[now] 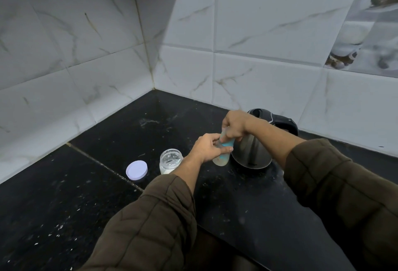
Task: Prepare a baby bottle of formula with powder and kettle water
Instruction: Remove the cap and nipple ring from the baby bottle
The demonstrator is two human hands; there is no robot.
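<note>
A clear baby bottle with a blue band stands on the black counter, pale liquid in its lower part. My left hand grips its body from the left. My right hand is closed over its top, hiding the cap or teat. Just right of the bottle, touching or nearly touching it, stands a steel kettle with a black lid and handle. An open glass jar with white powder at the bottom stands left of my left wrist. Its pale round lid lies flat further left.
The counter meets white marble-look tiled walls in a corner at the back. The counter's front edge runs diagonally at lower right. White specks are scattered over the dark surface.
</note>
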